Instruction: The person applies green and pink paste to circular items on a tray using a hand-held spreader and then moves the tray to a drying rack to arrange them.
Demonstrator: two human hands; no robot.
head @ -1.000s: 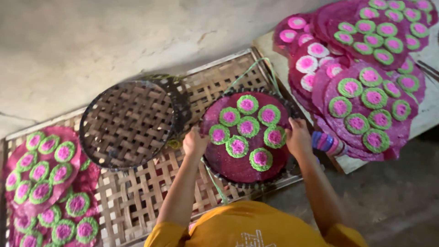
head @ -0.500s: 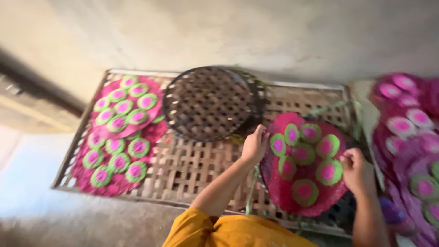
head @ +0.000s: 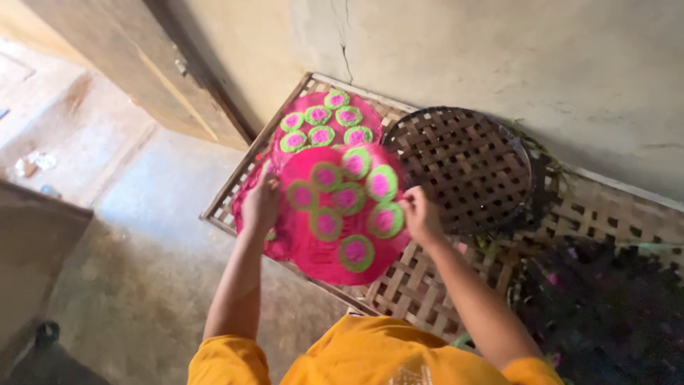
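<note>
A round pink sheet (head: 342,214) with several green-rimmed pink discs on it hangs between my two hands above the left end of a woven bamboo rack (head: 420,281). My left hand (head: 261,203) grips its left edge. My right hand (head: 422,215) grips its right edge. Beneath and behind it lie other pink sheets (head: 324,125) with the same discs, stacked on the rack's left end.
A dark round woven basket tray (head: 463,167) rests on the rack to the right of the sheets. A cracked plaster wall (head: 499,57) runs behind. A wooden door frame (head: 178,78) stands at the left, and the concrete floor (head: 142,249) lies below.
Both hands have carried the pink sheet from the right part of the rack leftward, past the basket tray, to above the stacked sheets. My view has swung left.
</note>
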